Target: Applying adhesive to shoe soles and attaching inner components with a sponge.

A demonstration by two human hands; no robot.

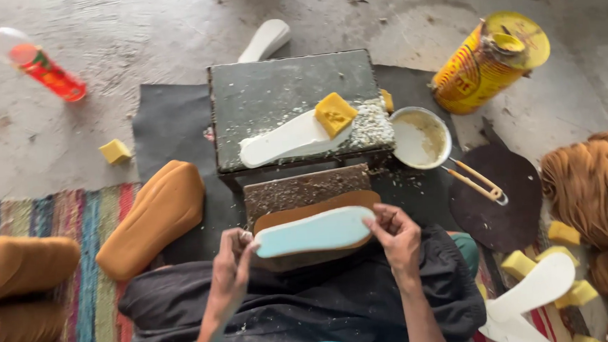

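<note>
We pinch the white sole point(314, 231) at both ends, left hand point(231, 265) and right hand point(395, 234), keeping it aligned over the brown insole point(320, 208).

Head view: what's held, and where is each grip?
A pale blue sole, laid over a tan piece. Left hand grips its left end, right hand its right end.

Tan sole point(333, 205) mostly hidden under pale blue insole point(314, 231). Stacked tan soles point(18, 266) cut by left edge. Brown bundles point(596, 183) cut by right edge. Plastic bottle point(31, 60) blurred. White insole point(266, 38) partly hidden behind desk point(272, 89).
</note>
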